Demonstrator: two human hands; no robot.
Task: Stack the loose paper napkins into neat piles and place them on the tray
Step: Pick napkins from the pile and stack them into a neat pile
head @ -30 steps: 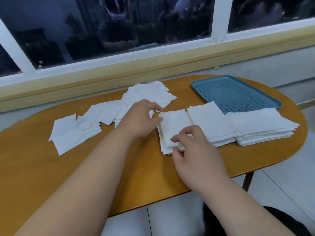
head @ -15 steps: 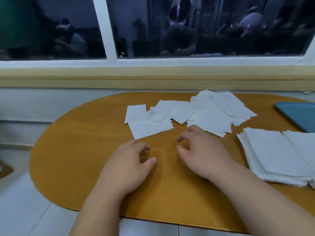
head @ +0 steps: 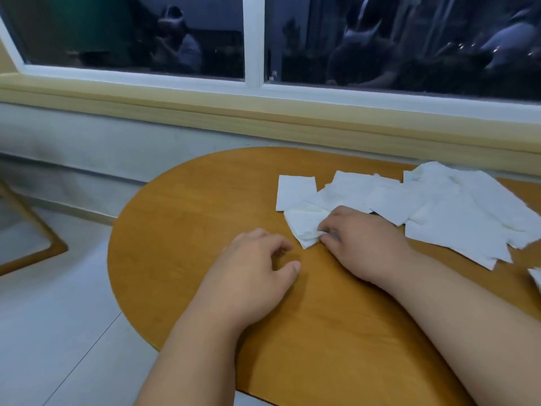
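1. Surface: an oval wooden top below the window, and all places here are given relative to it. The tray was out of view.
2. Loose napkins: an overlapping white scatter on the far right part of the surface. Its long axis ran left to right along the far edge, and the sheets lay at mixed angles.
3. Left hand: it rested on bare wood near the middle of the surface, fingers loosely curled and holding nothing.
4. Right hand: at the scatter's left end, fingertips and thumb pinching the nearest sheets. The step appeared to be gathering loose sheets for another pile. The next move probably called for drawing them clear and squaring their edges with both hands.
5. Pinched napkins: these lay diamond-wise with one corner pointing toward the near edge of the surface. They looked roughly square, so no long axis could be told.
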